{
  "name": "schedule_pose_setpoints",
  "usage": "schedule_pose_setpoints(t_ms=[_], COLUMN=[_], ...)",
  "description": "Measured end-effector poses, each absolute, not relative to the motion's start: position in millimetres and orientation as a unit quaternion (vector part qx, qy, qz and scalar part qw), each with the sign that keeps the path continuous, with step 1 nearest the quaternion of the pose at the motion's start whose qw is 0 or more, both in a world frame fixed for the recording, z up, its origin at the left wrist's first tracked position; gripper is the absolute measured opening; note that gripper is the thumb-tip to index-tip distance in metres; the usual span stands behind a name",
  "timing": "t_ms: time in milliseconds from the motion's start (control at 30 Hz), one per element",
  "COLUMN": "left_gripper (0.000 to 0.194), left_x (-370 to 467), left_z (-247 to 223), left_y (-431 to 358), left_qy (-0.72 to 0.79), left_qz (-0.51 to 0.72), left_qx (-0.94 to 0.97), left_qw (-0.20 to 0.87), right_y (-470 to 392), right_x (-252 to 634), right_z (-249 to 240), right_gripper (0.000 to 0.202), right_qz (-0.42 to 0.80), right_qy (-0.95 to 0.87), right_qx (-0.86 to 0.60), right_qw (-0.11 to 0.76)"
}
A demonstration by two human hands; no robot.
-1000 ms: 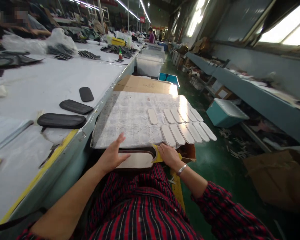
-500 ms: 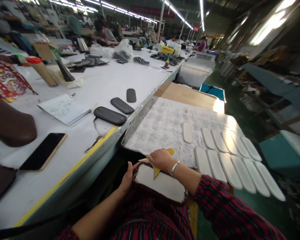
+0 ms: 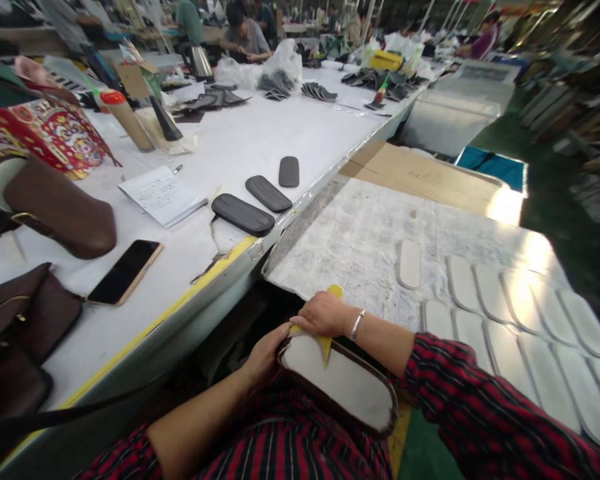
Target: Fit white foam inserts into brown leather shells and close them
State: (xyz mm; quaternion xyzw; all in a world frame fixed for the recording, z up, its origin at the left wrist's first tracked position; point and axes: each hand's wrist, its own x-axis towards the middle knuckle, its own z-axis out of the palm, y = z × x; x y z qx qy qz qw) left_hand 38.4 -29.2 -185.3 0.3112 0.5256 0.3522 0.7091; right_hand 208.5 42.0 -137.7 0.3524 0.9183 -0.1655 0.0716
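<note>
An oval piece [image 3: 345, 387] with a pale face and a raised dark brown rim rests on my lap, slanting down to the right. My right hand [image 3: 325, 313] is closed on a yellow pointed tool [image 3: 327, 348], whose tip lies over the pale face near its upper left end. The tool's rounded yellow end shows above my knuckles. My left hand [image 3: 270, 350] grips the left end of the oval piece, its fingertips close to my right fingers; its other fingers are hidden behind the rim.
Pale oval pads [image 3: 510, 360] lie in rows on a grey-white board [image 3: 340, 233] at right. On the white table [image 3: 180, 267] are black oval pads [image 3: 243, 213], a phone [image 3: 126, 272], a notebook [image 3: 163, 195], brown leather bags [image 3: 63, 207] and a red-capped bottle [image 3: 127, 121]. People sit further back.
The view has turned left and down, showing more of the brown bags. My left hand has closed in on the piece's end, and its thumb no longer sticks up.
</note>
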Motion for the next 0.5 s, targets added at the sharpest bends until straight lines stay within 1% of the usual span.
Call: schedule_pose_setpoints(t_ms=[133, 200, 300, 367, 400, 500], left_gripper=[0.042, 0.041, 0.044, 0.045, 0.044, 0.039], left_x=[36, 35, 33, 32, 32, 33], left_z=[-173, -172, -175, -178, -180, -182], left_y=[-23, -19, -9, -1, 4, 17], left_qy=[0.408, 0.387, 0.369, 0.358, 0.355, 0.348], left_qz=[0.281, 0.268, 0.252, 0.228, 0.216, 0.207], left_qx=[0.386, 0.384, 0.358, 0.365, 0.376, 0.404], left_qw=[0.778, 0.794, 0.82, 0.829, 0.828, 0.82], right_y=[22, 13, -3, -22, -35, -84], right_x=[216, 227, 256, 280, 291, 304], right_z=[-134, -129, -116, -100, -91, -65], right_gripper=[0.068, 0.069, 0.065, 0.058, 0.052, 0.031], right_qz=[-0.193, -0.21, -0.262, -0.328, -0.362, -0.516], right_qy=[0.884, 0.854, 0.775, 0.722, 0.707, 0.631], right_qx=[0.415, 0.464, 0.571, 0.608, 0.608, 0.575], right_qw=[0.099, 0.105, 0.069, 0.019, -0.001, -0.068])
